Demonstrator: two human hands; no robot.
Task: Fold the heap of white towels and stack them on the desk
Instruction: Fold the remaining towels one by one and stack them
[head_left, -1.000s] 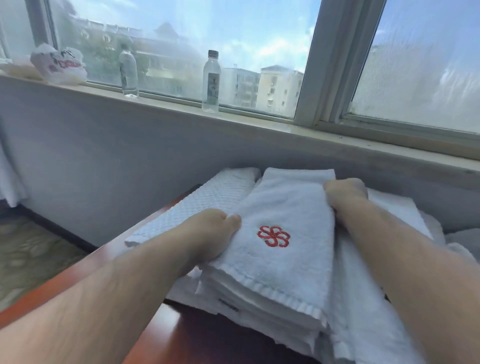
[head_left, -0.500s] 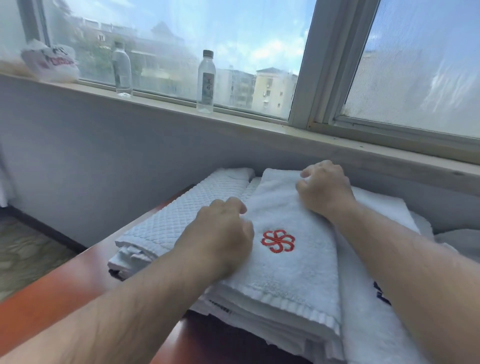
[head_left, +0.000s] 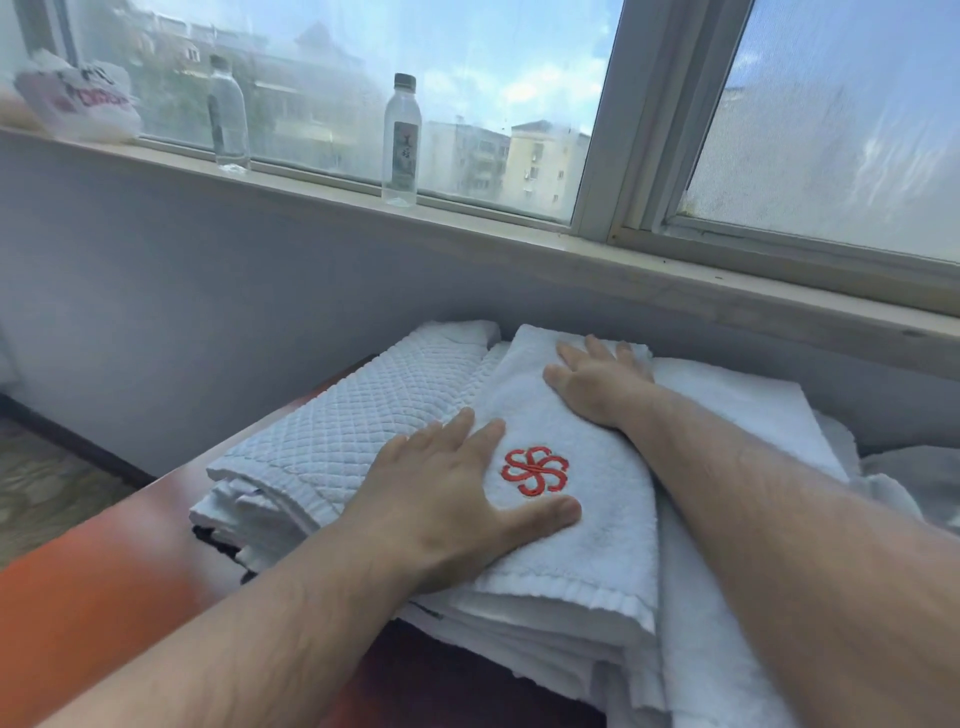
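Head view, smoothing stage. The top towel (head_left: 597, 551), marked by a red emblem (head_left: 534, 470), crowns the stack (head_left: 519, 649) on the desk (head_left: 78, 597). The left hand (head_left: 447, 499) lies flat with its fingers straight and spread, gripping nothing. It presses the towel's near half, thumb just beside the emblem at its 6 o'clock. The right hand (head_left: 597, 384), likewise flat and holding nothing, presses the far end at 12 o'clock. We judge that this paired pressure flattens the fold and squares the towel on the layers beneath. A quilted towel (head_left: 363, 415) lies folded at 9 o'clock, touching it. Further white towels (head_left: 753, 410) lie at 3 o'clock, partly hidden by the right forearm. A labelled bottle (head_left: 400, 140) stands on the sill (head_left: 467, 228), well apart.
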